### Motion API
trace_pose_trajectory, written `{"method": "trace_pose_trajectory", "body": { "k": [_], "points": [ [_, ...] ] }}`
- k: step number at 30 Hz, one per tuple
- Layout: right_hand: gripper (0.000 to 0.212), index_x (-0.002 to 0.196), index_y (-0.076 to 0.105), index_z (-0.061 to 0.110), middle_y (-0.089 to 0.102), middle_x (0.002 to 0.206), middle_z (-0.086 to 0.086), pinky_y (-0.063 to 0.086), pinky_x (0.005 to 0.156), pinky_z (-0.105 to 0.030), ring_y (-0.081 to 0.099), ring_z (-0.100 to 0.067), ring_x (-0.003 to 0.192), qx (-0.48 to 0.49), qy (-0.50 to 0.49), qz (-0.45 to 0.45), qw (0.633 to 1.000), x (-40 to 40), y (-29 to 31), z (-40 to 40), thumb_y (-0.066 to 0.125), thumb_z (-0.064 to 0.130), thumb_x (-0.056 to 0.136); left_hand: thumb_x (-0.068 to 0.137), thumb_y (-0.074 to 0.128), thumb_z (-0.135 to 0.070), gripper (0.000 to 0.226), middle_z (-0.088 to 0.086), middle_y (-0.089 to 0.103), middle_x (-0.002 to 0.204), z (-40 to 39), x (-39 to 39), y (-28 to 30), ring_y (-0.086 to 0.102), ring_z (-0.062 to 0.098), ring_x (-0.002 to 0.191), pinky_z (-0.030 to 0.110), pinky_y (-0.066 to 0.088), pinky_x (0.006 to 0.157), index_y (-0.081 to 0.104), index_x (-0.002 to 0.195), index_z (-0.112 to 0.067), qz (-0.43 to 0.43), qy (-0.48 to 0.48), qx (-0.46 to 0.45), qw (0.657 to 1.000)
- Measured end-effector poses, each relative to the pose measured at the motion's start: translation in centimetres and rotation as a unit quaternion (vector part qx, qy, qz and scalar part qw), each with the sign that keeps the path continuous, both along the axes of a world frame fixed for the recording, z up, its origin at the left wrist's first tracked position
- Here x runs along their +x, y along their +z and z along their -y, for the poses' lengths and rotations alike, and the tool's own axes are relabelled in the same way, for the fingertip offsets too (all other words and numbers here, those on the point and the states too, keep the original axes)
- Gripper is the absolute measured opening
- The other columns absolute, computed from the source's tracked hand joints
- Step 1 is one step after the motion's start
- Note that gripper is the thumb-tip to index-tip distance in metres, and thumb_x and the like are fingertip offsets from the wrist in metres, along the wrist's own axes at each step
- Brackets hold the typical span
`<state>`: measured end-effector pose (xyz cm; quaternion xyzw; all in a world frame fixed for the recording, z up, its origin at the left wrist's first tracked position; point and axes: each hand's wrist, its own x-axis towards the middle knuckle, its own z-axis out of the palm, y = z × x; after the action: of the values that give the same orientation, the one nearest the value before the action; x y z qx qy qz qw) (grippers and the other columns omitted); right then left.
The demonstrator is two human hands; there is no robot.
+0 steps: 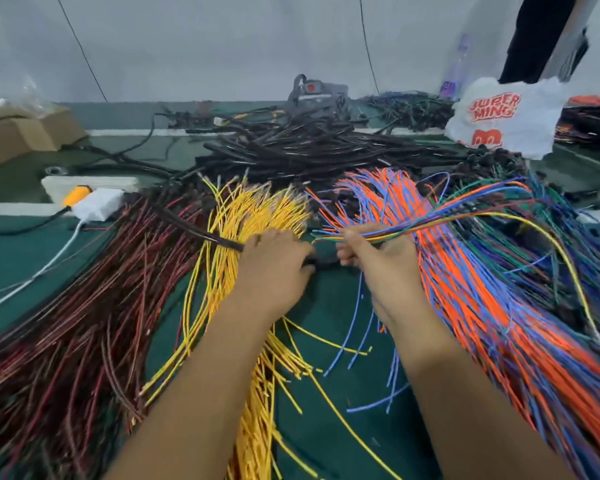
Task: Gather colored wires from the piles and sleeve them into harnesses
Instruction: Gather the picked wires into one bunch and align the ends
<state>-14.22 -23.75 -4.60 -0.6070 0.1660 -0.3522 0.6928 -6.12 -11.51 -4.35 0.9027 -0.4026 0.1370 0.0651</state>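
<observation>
So the right hand (374,251) is curled tight around a small mixed bundle (465,216) of wires, a yellow, a blue, a green and a few more, with the short ends poking out toward the left hand and the long tails arcing away over the orange and blue pile (482,289) on its far side. My guess is the ends are held level like that so they go into the tube together. The left hand (274,261) has its fingers curled on a black sleeve (201,226), which runs off up and away from it across the yellow pile (250,216) lying under that wrist. The sleeve mouth looks to sit between the two hands, but motion blur hides whether the wires are in yet. Dark red wires (84,306) fan out beyond the left forearm, and finished-looking black harnesses (309,147) are heaped past both hands
</observation>
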Motion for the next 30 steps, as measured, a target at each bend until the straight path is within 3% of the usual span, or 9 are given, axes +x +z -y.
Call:
{"method": "trace_pose_trajectory", "body": {
  "k": [4,8,13,16,18,20,23,26,30],
  "points": [
    [0.019,0.077,0.063,0.008,0.065,0.054,0.001,0.049,0.052,-0.018,0.060,-0.007,0.049,0.048,0.007,0.037,0.998,0.1,-0.1,0.1,0.058,-0.002,0.092,0.097,0.046,-0.031,0.020,0.004,0.058,0.108,-0.1,0.1,0.0,0.056,0.027,0.096,0.039,0.042,0.076,0.056,0.110,-0.019,-0.017,0.024,-0.129,0.991],
    [0.017,0.079,0.063,0.006,0.064,0.056,0.000,0.049,0.054,-0.018,0.059,-0.008,0.051,0.093,0.022,0.069,0.993,0.0,0.1,0.0,0.056,-0.001,0.093,0.092,0.050,-0.038,0.014,-0.006,0.055,0.097,-0.8,-0.2,0.4,0.049,0.015,0.075,0.032,0.035,0.065,0.042,0.100,-0.029,-0.107,0.059,-0.316,0.941],
    [0.015,0.081,0.065,0.005,0.066,0.060,-0.004,0.050,0.054,-0.020,0.060,-0.010,0.052,0.082,0.048,0.045,0.995,-0.4,0.4,-0.4,0.057,0.000,0.093,0.088,0.065,-0.034,0.008,-0.015,0.044,0.053,-1.5,-0.1,1.6,0.039,0.002,0.049,0.027,0.035,0.058,0.065,0.091,-0.027,-0.363,0.016,-0.535,0.763],
    [0.014,0.082,0.065,0.006,0.067,0.059,-0.002,0.051,0.054,-0.020,0.061,-0.010,0.052,0.075,0.063,0.038,0.994,-0.6,0.5,-0.6,0.058,0.001,0.093,0.091,0.062,-0.028,0.015,-0.029,0.064,0.070,-1.8,-0.6,2.0,0.056,-0.012,0.063,0.009,0.041,0.064,0.068,0.104,-0.027,-0.398,-0.052,-0.486,0.776],
    [0.011,0.084,0.064,0.005,0.067,0.059,-0.001,0.051,0.054,-0.019,0.061,-0.010,0.052,0.065,0.078,0.035,0.994,-0.8,0.5,-0.8,0.058,0.003,0.092,0.085,0.070,-0.026,0.024,-0.024,0.068,0.092,-1.7,-0.9,1.9,0.058,-0.014,0.079,0.008,0.043,0.074,0.068,0.108,-0.031,-0.406,-0.074,-0.431,0.802],
    [0.009,0.084,0.064,0.005,0.066,0.059,-0.002,0.050,0.054,-0.019,0.060,-0.009,0.052,0.056,0.087,0.028,0.994,-0.9,0.4,-0.8,0.059,0.004,0.092,0.079,0.076,-0.017,0.032,-0.014,0.069,0.102,-1.6,-1.0,1.8,0.058,-0.011,0.074,0.010,0.043,0.075,0.069,0.109,-0.027,-0.404,-0.084,-0.400,0.818],
    [0.011,0.082,0.065,0.007,0.066,0.059,-0.002,0.050,0.053,-0.019,0.060,-0.009,0.052,0.047,0.092,0.017,0.995,-0.8,0.4,-0.9,0.060,0.004,0.092,0.078,0.076,-0.007,0.024,-0.009,0.068,0.088,-1.7,-0.7,1.7,0.053,-0.010,0.058,0.003,0.038,0.061,0.073,0.101,-0.015,-0.393,-0.083,-0.425,0.811],
    [0.014,0.081,0.065,0.008,0.066,0.059,-0.001,0.050,0.053,-0.019,0.060,-0.009,0.051,0.032,0.093,0.008,0.995,-0.9,0.5,-0.9,0.059,0.004,0.093,0.076,0.078,-0.008,0.018,-0.014,0.066,0.068,-1.8,-0.5,1.5,0.055,-0.007,0.059,0.005,0.040,0.062,0.075,0.091,-0.018,-0.413,-0.073,-0.441,0.794],
    [0.016,0.080,0.066,0.010,0.066,0.059,-0.001,0.050,0.052,-0.020,0.060,-0.009,0.052,0.002,0.098,-0.008,0.995,-1.2,0.5,-0.9,0.060,0.005,0.093,0.076,0.077,-0.010,0.013,-0.001,0.072,0.067,-2.1,-0.4,1.4,0.057,-0.004,0.052,0.004,0.040,0.053,0.073,0.088,-0.013,-0.447,-0.100,-0.453,0.765]
  ]
}}
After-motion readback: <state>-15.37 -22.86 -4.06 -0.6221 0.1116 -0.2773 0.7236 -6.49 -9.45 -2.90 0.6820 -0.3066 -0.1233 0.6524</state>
